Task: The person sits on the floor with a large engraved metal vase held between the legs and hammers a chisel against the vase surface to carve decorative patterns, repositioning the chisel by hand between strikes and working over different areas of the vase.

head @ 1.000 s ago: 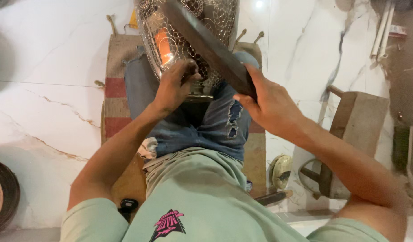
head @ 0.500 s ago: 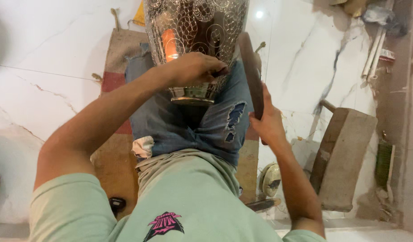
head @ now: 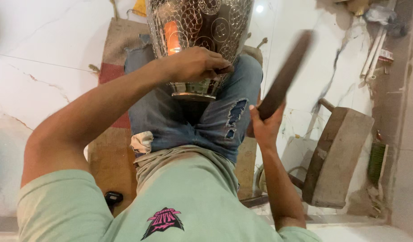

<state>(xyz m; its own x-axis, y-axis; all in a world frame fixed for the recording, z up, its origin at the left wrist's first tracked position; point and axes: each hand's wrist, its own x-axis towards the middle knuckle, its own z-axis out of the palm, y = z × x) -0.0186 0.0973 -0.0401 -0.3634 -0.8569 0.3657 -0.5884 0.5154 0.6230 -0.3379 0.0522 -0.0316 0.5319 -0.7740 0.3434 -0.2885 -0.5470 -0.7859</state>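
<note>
Marble floor (head: 49,58), white with thin grey veins, fills the nine o'clock side of the view, and a woven jute mat (head: 108,148) with a red band lies on it under the seated person's legs. Just right of that, the left hand (head: 195,65) reaches up toward twelve o'clock and rests closed against the lower body of a large embossed metal vessel (head: 202,27), fingers curled around a small dark tool (head: 225,69) whose tip presses on the patterned wall; what sort of tool it is cannot be told. The vessel is silver, covered in ringed medallions, with an orange reflection on its left flank, and its ringed base sits on the lap, braced between knees clad in torn blue jeans (head: 215,125). A pale green shirt (head: 188,201) with a pink and black print takes up the six o'clock area, and a small black object (head: 113,197) lies on the mat at about seven o'clock. Toward three o'clock of the vessel, the right hand (head: 264,125) is clenched around the lower end of a long dark bar (head: 285,76), which slants up toward one o'clock, blurred, and stands apart from the vessel. Farther right, a thick wooden block (head: 336,157) with a handle lies tilted on the floor, and at the four o'clock edge a green brush (head: 377,157) lies along a brown strip of floor.
</note>
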